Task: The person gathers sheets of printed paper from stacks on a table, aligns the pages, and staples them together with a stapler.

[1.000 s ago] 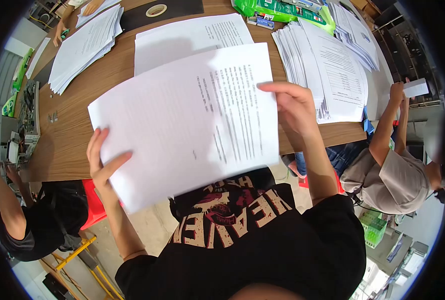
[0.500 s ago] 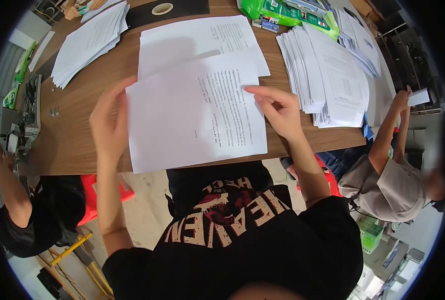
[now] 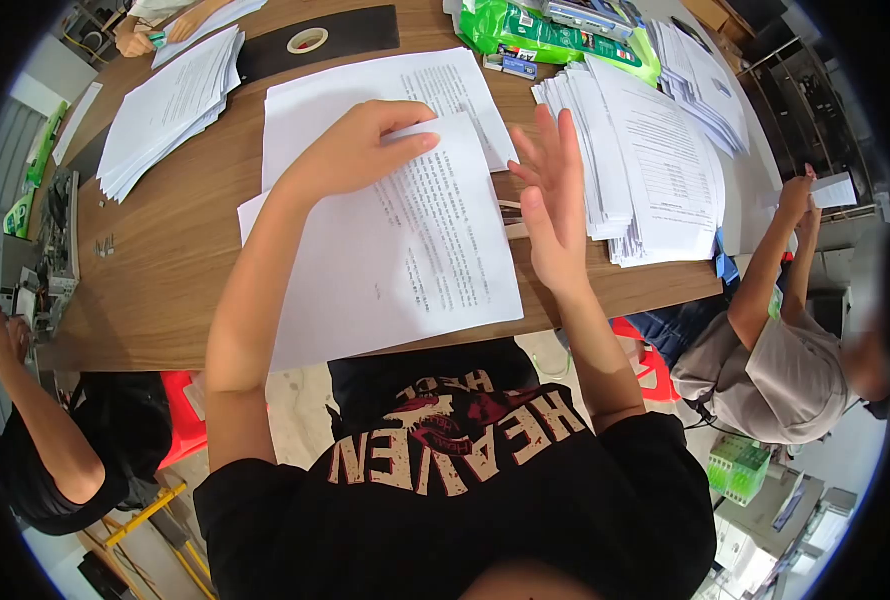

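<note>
A printed sheet of paper (image 3: 395,270) lies before me at the table's near edge. My left hand (image 3: 375,150) reaches across it and pinches its upper right corner between thumb and fingers. To the right of the sheet, my right hand (image 3: 555,205) is raised with its fingers spread, holding nothing. Beneath the upper part of this sheet lies another printed sheet (image 3: 310,110), partly covered. A small pale object (image 3: 512,220) shows between the sheet and my right hand; its kind is unclear.
Paper stacks stand on the right (image 3: 665,170) and left (image 3: 170,115) of the wooden table (image 3: 155,290). A tape roll (image 3: 308,40) rests on a black mat (image 3: 365,30). Green packaging (image 3: 495,28) lies at the back. Other people sit on both sides, and another's hands (image 3: 140,38) show at far left.
My left hand has moved from the sheet's left edge to its upper right corner. My right hand has let go of the right edge and opened.
</note>
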A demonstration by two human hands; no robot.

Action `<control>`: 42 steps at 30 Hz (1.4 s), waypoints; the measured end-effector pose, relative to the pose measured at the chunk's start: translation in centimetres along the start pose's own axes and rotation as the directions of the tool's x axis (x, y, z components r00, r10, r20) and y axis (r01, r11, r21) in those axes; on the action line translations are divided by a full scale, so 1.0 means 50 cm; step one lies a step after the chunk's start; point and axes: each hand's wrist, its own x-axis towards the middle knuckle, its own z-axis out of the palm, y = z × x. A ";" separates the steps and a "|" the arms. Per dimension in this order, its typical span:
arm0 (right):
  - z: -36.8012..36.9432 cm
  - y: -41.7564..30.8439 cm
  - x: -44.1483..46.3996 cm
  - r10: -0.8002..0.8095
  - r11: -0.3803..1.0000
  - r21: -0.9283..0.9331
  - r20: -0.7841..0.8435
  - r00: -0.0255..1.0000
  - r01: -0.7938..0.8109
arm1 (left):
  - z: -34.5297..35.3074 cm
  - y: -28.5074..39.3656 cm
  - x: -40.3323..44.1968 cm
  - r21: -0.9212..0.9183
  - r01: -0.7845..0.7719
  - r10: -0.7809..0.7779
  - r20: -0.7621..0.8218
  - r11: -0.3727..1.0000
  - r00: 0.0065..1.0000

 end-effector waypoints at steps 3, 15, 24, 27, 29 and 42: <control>0.010 0.008 0.002 0.043 0.938 -0.334 0.374 0.926 0.091 | 0.001 0.001 0.002 0.008 -0.050 0.050 -0.012 0.999 0.999; 0.032 0.025 -0.002 0.039 0.941 -0.328 0.350 0.936 0.083 | 0.020 -0.009 -0.005 -0.046 -0.061 0.058 -0.068 0.997 0.996; 0.019 -0.044 0.108 -0.080 0.932 -0.344 0.110 0.991 0.114 | -0.025 0.119 -0.066 0.160 -0.040 0.060 -0.125 0.986 0.990; 0.031 -0.114 0.154 0.111 0.972 -0.224 0.210 0.971 -0.063 | -0.060 0.196 -0.122 0.214 -0.037 0.082 -0.202 0.976 0.976; 0.047 -0.153 0.179 0.017 0.970 -0.238 0.299 0.954 0.058 | -0.084 0.243 -0.163 0.101 -0.075 0.092 -0.170 0.992 0.981; 0.095 -0.207 0.379 -0.698 0.552 0.794 0.607 0.380 -0.255 | -0.199 0.298 -0.131 0.357 -0.498 0.596 -0.261 0.790 0.759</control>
